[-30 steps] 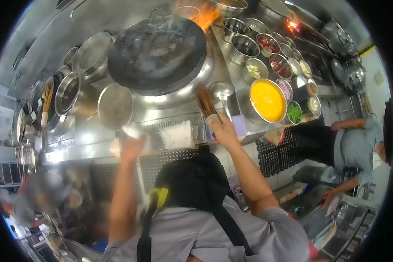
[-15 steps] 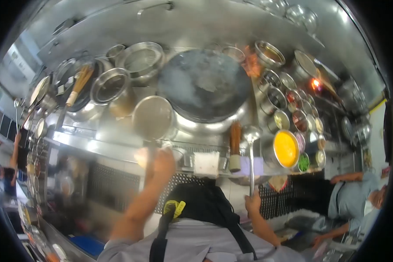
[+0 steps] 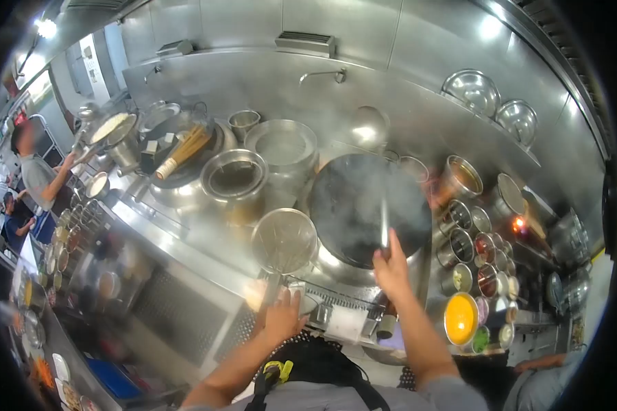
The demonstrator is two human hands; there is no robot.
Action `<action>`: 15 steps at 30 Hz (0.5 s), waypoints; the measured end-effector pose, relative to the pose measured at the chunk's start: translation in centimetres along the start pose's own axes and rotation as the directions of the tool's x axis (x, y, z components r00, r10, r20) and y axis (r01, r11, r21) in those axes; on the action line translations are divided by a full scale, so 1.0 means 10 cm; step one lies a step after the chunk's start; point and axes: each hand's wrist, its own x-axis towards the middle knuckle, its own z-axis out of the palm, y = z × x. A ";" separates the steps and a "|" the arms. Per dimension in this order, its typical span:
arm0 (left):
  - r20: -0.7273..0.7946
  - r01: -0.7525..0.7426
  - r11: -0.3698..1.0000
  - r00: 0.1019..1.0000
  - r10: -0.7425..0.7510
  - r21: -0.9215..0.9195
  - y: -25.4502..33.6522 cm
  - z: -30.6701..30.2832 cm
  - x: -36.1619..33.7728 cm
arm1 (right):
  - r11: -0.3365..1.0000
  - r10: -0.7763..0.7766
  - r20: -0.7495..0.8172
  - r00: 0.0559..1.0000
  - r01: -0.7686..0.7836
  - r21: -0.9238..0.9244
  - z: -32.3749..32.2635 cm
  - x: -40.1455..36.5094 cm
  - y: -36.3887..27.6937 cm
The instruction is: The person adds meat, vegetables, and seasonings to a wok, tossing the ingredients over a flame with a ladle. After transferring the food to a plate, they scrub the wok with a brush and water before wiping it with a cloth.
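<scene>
My right hand [image 3: 393, 274] grips a ladle by its long metal handle [image 3: 384, 222], which stretches over the wok [image 3: 343, 205]. The ladle's shiny round bowl [image 3: 370, 128] is raised at the wok's far side. Steam drifts above the dark wok. My left hand [image 3: 284, 316] has its fingers spread over a white cloth [image 3: 296, 290] at the stove's front edge, right beside the handle of a round strainer [image 3: 284, 240]. The strainer lies just left of the wok.
Right of the wok stand several seasoning tins and a container of yellow liquid [image 3: 461, 319]. To the left are a pot with dark contents [image 3: 234, 175], a wide pot [image 3: 281, 142] and a bamboo brush [image 3: 183, 152]. A person [image 3: 41, 171] stands at far left; another's sleeve [image 3: 548, 383] shows lower right.
My right hand has moved up and forward with the ladle, from the front edge to over the wok. My left hand's fingers have spread near the strainer handle. The view has turned leftward and lifted.
</scene>
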 end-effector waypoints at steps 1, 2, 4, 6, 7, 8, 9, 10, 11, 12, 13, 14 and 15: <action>-0.114 0.017 0.995 0.993 -0.028 -0.099 -0.07 -0.09 -0.07 | 0.998 -0.029 0.039 0.999 0.031 -0.058 0.11 0.32 -0.11; -0.226 0.019 0.979 0.972 -0.066 -0.203 -0.14 -0.20 -0.13 | 0.995 0.004 0.076 0.997 0.004 -0.104 0.24 0.67 -0.24; -0.360 0.116 0.928 0.899 -0.250 -0.355 -0.24 -0.46 -0.30 | 0.962 -0.002 0.152 0.988 0.044 -0.269 0.57 1.38 -0.42; -0.410 0.274 0.885 0.807 -0.425 -0.377 -0.45 -0.57 -0.68 | 0.871 -0.051 0.192 0.980 0.138 -0.471 0.99 1.90 -0.47; -0.442 0.324 0.880 0.772 -0.458 -0.347 -0.60 -0.53 -0.94 | 0.816 -0.074 0.183 0.980 0.165 -0.554 1.19 2.07 -0.52; -0.496 0.352 0.879 0.728 -0.474 -0.322 -0.71 -0.51 -1.16 | 0.737 -0.094 0.211 0.973 0.211 -0.642 1.47 2.46 -0.26; -0.550 0.380 0.875 0.681 -0.484 -0.299 -0.82 -0.46 -1.36 | 0.744 -0.037 0.196 0.980 0.158 -0.650 1.61 2.43 -0.38; -0.486 0.480 0.777 0.606 -0.630 -0.408 -0.90 -0.36 -1.59 | 0.803 0.047 0.250 0.967 0.112 -0.585 1.75 2.52 -0.44; -0.403 0.572 0.650 0.510 -0.760 -0.501 -0.95 -0.24 -1.87 | 0.972 0.160 0.263 0.951 -0.107 -0.208 1.97 2.72 -0.24; -0.326 0.662 0.649 0.561 -0.761 -0.376 -0.98 -0.16 -2.16 | 0.948 0.253 0.344 0.904 -0.303 0.100 1.97 2.77 -0.27; -0.249 0.728 0.643 0.594 -0.765 -0.238 -1.03 -0.04 -2.49 | 0.792 0.297 0.450 0.842 -0.481 0.377 1.99 2.82 -0.35; -0.246 0.725 0.677 0.638 -0.730 -0.128 -1.19 0.35 -2.96 | 0.484 0.324 0.610 0.723 -0.681 0.549 2.00 2.98 -0.30; -0.239 0.713 0.701 0.678 -0.696 -0.017 -1.30 0.76 -3.44 | 0.101 0.270 0.760 0.591 -0.803 0.588 1.97 3.17 -0.24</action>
